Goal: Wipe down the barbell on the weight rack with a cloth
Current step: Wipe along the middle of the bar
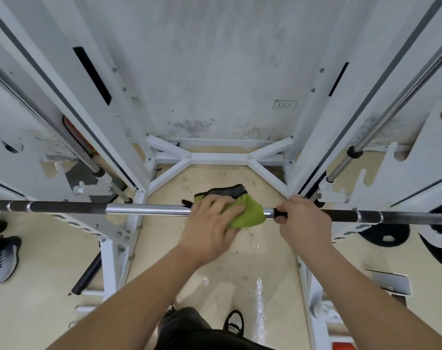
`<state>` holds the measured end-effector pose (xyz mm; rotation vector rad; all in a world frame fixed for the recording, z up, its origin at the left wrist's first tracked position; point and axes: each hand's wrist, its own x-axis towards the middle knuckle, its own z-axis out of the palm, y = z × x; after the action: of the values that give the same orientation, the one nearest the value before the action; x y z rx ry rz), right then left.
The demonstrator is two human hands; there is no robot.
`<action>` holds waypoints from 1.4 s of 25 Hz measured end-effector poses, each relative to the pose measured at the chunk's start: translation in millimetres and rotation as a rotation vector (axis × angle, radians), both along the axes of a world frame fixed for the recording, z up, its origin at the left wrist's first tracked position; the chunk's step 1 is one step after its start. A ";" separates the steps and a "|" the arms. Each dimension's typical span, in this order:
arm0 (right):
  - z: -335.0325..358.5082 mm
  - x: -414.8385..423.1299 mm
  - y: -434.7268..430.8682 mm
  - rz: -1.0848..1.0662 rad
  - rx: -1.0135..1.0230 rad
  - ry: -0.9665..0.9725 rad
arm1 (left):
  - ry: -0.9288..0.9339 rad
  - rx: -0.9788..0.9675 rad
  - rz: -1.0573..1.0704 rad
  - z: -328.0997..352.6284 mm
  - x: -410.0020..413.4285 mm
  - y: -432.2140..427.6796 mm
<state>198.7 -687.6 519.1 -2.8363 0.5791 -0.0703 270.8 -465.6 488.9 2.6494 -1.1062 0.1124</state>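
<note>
A long barbell [144,209] runs level across the view, chrome in the middle with dark grip sections toward both ends. My left hand [211,228] presses a green and black cloth [250,214] around the bar near its middle. My right hand [303,218] is closed around the bar just right of the cloth, at the start of the dark grip. The white weight rack [119,137] stands on both sides of the bar.
White rack uprights and chrome guide rods [401,97] flank the space. A white base frame [218,157] lies on the beige floor ahead. Black weight plates [389,236] sit at the right. Another person's shoe [5,258] is at the left; my own shoe [233,322] is below.
</note>
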 end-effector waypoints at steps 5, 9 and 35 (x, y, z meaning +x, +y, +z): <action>2.4 -0.1 4.2 -0.003 0.011 -0.042 | 0.081 0.207 0.409 6.8 12.5 -11.5; 1.3 -1.1 3.5 -0.012 -0.029 -0.003 | 0.116 0.070 -0.089 0.6 -16.8 -45.4; 3.2 54.0 92.3 0.272 0.185 -0.040 | 0.133 0.078 0.675 5.0 65.9 177.5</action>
<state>252.7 -595.2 522.3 -2.6969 0.1776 -0.0230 336.6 -288.1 493.9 2.9319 -0.1457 0.0193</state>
